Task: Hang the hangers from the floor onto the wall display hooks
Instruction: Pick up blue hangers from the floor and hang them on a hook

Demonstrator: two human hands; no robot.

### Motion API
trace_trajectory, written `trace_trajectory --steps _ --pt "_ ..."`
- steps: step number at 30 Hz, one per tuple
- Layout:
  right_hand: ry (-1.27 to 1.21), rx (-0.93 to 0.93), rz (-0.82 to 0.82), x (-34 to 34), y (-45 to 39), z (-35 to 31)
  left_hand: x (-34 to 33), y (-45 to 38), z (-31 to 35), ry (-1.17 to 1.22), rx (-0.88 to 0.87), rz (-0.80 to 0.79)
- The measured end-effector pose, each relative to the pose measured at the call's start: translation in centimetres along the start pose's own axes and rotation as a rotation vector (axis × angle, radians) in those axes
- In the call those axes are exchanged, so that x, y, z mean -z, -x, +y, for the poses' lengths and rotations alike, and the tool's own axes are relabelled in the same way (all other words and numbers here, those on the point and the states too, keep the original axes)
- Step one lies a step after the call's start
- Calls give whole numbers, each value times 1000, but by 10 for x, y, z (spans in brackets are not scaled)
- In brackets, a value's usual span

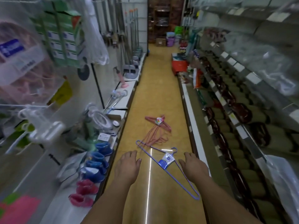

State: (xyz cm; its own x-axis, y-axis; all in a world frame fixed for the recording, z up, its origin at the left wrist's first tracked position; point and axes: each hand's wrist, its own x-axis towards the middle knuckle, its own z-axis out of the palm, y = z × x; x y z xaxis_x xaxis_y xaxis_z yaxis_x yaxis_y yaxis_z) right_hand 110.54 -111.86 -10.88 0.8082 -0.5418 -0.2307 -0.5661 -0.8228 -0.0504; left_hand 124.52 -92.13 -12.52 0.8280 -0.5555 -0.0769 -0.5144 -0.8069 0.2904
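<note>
Step 1, pickup not begun: my left hand (127, 165) & right hand (193, 167) reach out w/ loose fingers, holding nothing. Blue wire hanger bundle w/ paper label (168, 160) lies on yellow floor (161, 78) at lower centre between them, long axis upper left to lower right, hook toward upper right. Pink wire hanger bundle (157, 125) lies beyond. Next, I'd say: stoop, grip blue bundle.

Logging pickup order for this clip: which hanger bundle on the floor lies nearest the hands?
The blue hanger bundle with the blue-and-white label, lying between the left hand and right hand. The pink bundle lies farther up the aisle.
</note>
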Motion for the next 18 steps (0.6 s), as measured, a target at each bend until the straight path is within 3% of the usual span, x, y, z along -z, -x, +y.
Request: trace_trajectory --steps 5,18 --pt "-104 -140 -11 -7 -34 12 -11 -51 8 -16 -96 -57" --pt "-126 -253 -48 -16 -148 85 -60 -173 63 -1 -202 -139"
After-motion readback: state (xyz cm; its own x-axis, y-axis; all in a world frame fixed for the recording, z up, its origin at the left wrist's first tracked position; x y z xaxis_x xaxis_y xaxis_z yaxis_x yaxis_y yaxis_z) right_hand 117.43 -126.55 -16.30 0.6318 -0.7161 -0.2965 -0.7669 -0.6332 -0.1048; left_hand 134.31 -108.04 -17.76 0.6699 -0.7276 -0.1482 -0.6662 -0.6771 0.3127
